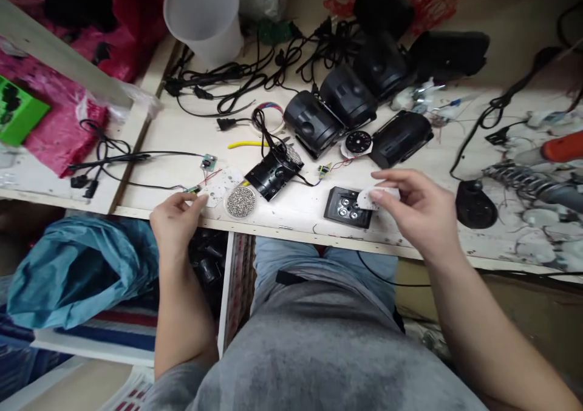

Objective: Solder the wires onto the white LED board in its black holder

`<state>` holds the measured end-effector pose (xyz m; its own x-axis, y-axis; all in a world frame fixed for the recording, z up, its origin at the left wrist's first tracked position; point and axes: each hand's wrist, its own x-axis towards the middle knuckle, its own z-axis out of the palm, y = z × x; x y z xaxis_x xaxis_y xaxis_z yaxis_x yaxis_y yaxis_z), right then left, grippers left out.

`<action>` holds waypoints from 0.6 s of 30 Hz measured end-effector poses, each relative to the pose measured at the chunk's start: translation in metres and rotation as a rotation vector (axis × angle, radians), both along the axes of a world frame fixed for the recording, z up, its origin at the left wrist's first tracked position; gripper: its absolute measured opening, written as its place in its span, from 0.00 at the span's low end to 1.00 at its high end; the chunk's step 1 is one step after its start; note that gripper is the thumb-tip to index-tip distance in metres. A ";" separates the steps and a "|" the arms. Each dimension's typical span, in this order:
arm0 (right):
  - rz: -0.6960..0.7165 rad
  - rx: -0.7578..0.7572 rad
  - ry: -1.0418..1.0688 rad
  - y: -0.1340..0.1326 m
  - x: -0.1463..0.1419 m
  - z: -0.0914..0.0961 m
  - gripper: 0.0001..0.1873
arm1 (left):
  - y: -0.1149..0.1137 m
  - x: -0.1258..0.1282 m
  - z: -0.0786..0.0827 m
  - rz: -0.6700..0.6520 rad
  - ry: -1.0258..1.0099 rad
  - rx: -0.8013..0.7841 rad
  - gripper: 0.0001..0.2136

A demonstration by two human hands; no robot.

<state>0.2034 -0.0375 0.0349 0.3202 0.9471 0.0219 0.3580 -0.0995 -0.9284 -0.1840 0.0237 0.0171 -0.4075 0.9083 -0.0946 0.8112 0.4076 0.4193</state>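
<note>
Now: Small Parts Held Over a Cluttered Workbench

From the head view, a small white round disc [371,198] is pinched between the fingers of the right hand [416,213], just above a square black plate with round lens holes [348,207] lying near the pale table's [291,217] front edge. The left hand [175,220] is closed on the edge of a flat white board [217,187], beside a round dish of silver screws [240,201]. Black cylindrical lamp housings [346,104] and tangled black cables [237,77] are spread behind.
</note>
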 end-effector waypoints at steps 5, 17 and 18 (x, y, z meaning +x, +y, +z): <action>-0.092 -0.059 0.116 -0.024 -0.002 -0.028 0.08 | 0.000 0.006 0.019 0.069 0.033 0.124 0.10; 0.183 0.003 -0.267 -0.001 -0.022 -0.028 0.10 | -0.031 0.143 0.005 -0.331 -1.581 -0.453 0.21; 0.196 0.029 -0.318 0.000 -0.023 -0.029 0.10 | -0.031 0.147 0.001 -0.313 -1.625 -0.456 0.21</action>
